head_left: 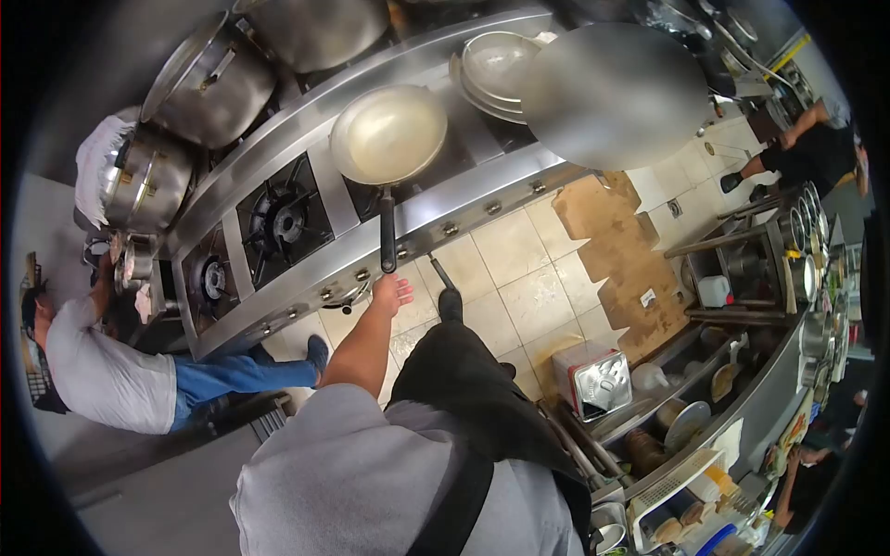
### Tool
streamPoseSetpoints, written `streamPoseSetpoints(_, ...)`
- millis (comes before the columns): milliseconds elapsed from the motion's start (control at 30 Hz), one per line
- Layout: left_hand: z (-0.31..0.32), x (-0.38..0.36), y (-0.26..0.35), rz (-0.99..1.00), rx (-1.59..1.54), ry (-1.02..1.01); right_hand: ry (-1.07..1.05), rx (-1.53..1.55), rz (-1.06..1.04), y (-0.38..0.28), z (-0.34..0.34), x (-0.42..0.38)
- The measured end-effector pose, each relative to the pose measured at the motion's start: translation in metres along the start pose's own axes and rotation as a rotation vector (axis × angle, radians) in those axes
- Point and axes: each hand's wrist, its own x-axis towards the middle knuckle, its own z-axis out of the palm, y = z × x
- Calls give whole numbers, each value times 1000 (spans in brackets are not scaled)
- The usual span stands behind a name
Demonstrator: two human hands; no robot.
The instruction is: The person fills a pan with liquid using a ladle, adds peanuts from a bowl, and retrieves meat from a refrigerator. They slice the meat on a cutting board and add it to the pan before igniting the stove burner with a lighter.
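My left hand (pixel 391 293) reaches out from a grey sleeve toward the steel stove front (pixel 464 208), fingers spread and holding nothing. Its fingertips are right at the end of the black handle (pixel 387 236) of a large empty frying pan (pixel 389 132), which sits on a burner; I cannot tell whether they touch it. My black apron and one dark shoe (pixel 451 304) show below the hand. My right hand is out of sight.
Open gas burners (pixel 278 221) lie left of the pan, big lidded pots (pixel 209 83) behind, stacked pans (pixel 496 69) to the right. A person in a grey shirt and jeans (pixel 139 375) stands at left, another person (pixel 816 148) far right. Flattened cardboard (pixel 621 259) covers the tiled floor; a crowded shelf (pixel 732 389) runs along the right.
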Motion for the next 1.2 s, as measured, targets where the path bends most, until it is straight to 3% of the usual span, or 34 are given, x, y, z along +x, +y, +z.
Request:
streamPoseSetpoints(67,7,22,-7,25,-108,19,-166,244,-12,-84,20,-38)
streamPoseSetpoints(100,12,29,-3,45,-318,5,-305,384,23,-121,36,-63)
streamPoseSetpoints(133,14,35,-6,64,-529,-3,-469,517,84,-158,54,-89)
streamPoseSetpoints(200,22,76,-23,88,-608,40,-921,763,309,-232,99,-159)
streamPoseSetpoints(267,32,93,-23,124,-646,1,-1404,818,467,-305,142,-238)
streamPoseSetpoints(367,35,131,-42,175,-761,-137,-1907,660,265,-401,189,-354)
streamPoseSetpoints(433,45,141,-41,218,-913,-170,-2207,638,260,-452,219,-404)
streamPoseSetpoints(500,46,132,-43,37,-1072,-210,-2325,565,162,-495,237,-437)
streamPoseSetpoints(567,56,105,-19,7,-1091,45,-2422,466,98,-531,248,-457)
streamPoseSetpoints(700,61,101,-15,72,-1208,54,-2572,390,28,-578,268,-480)
streamPoseSetpoints(767,63,112,-27,91,-1269,42,-2699,357,298,-589,278,-491)
streamPoseSetpoints(967,69,116,-29,192,-1286,-79,-2854,313,322,-601,299,-511)
streamPoseSetpoints(1033,73,94,-4,14,-1227,106,-2920,290,421,-602,311,-515)
streamPoseSetpoints(1100,80,96,-17,332,-1423,-27,-3035,309,315,-602,328,-519)
streamPoseSetpoints(1133,80,75,-4,386,-1438,13,-3083,304,369,-601,336,-520)
streamPoseSetpoints(1200,85,9,17,-34,-1086,337,-3157,259,429,-602,349,-525)
